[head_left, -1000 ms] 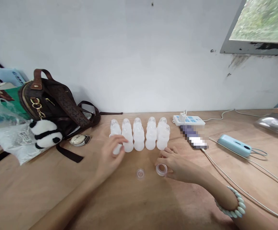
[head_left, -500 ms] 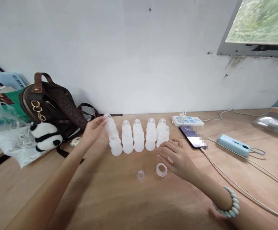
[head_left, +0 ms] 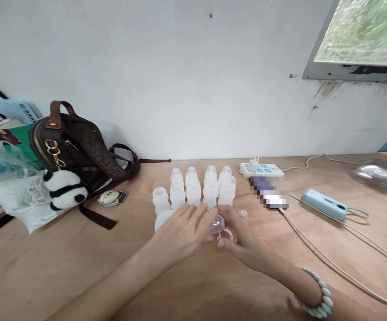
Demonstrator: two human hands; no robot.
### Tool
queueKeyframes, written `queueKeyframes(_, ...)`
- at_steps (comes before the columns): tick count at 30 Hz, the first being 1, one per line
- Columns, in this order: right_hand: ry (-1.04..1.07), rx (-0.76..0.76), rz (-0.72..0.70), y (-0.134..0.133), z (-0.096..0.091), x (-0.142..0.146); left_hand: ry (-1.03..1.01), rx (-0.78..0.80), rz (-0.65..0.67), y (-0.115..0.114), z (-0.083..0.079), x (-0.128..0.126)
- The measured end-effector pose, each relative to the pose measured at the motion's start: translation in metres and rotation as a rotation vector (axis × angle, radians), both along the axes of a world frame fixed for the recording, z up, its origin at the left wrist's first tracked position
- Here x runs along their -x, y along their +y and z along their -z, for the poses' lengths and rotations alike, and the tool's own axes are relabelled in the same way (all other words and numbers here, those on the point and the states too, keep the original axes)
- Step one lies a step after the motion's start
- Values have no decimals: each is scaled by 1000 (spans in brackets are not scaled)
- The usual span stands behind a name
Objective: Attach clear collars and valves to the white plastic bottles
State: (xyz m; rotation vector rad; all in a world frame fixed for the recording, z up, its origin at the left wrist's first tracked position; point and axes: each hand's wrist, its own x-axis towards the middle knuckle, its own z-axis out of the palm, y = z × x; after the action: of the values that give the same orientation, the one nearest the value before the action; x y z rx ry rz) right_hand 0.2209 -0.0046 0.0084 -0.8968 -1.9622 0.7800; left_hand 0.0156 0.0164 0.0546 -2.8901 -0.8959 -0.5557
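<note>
My left hand (head_left: 188, 227) is closed round a small white baby bottle (head_left: 163, 219), held tipped on its side with its base to the left. At the other end shows a clear dome cap (head_left: 217, 224), with the fingers of my right hand (head_left: 242, 236) bent round it. A white ring (head_left: 229, 234) lies on the table just behind my right fingers, partly hidden. Beside that hand is a small clear piece (head_left: 243, 215). An uncapped white bottle (head_left: 160, 198) stands at the left end of several capped white bottles (head_left: 193, 191), upright in two rows.
At left are a brown backpack (head_left: 79, 138) with a panda plush (head_left: 67, 189), a plastic bag (head_left: 29, 200) and a watch (head_left: 113, 197). To the right lie a power strip (head_left: 263, 169), a phone (head_left: 269, 194), a blue power bank (head_left: 325, 204) and cables. A wall stands behind.
My left hand has taken the capped bottle from the back left of the rows, brought it right and forward, and tipped it. My right hand has come to its cap.
</note>
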Motion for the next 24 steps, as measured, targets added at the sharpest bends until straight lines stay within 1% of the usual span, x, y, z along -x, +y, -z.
queueKeyframes(1, 17, 31, 4, -1, 1, 2, 14, 25, 20, -3, 6, -5)
queueKeyframes(3, 41, 42, 53, -3, 2, 4, -6, 65, 39, -4, 17, -9)
queueKeyframes(5, 32, 33, 81, -3, 2, 5, -39, 78, -17, -5, 24, -8)
queueKeyframes(7, -4, 40, 66, -3, 0, 5, -40, 94, -118, -6, 26, -6)
queueKeyframes(9, -52, 54, 46, -3, -3, 3, -33, 137, -187, -11, 23, -5)
queueKeyframes(11, -95, 25, 42, -3, -8, -1, -79, 228, -174, -17, 15, -4)
queueKeyframes(13, -90, -70, 73, -2, -16, -9, -183, 374, -129, -21, 5, -1)
queueKeyframes(15, 7, -209, 212, 1, -29, -24, -282, 523, -120, -22, -4, 6)
queueKeyframes(17, 125, -319, 482, 7, -43, -43, -350, 603, -169, -18, -7, 15)
queueKeyframes(18, 114, -306, 602, 10, -50, -52, -373, 610, -212, -15, -7, 20)
queueKeyframes(19, 30, -283, 658, 14, -55, -60, -386, 601, -256, -13, -5, 24)
queueKeyframes(20, -89, -251, 676, 17, -59, -67, -395, 581, -293, -10, -3, 28)
queueKeyframes(22, -371, -171, 643, 22, -58, -74, -390, 539, -331, -7, 4, 32)
queueKeyframes(24, -617, -101, 579, 27, -50, -73, -361, 485, -328, -6, 12, 32)
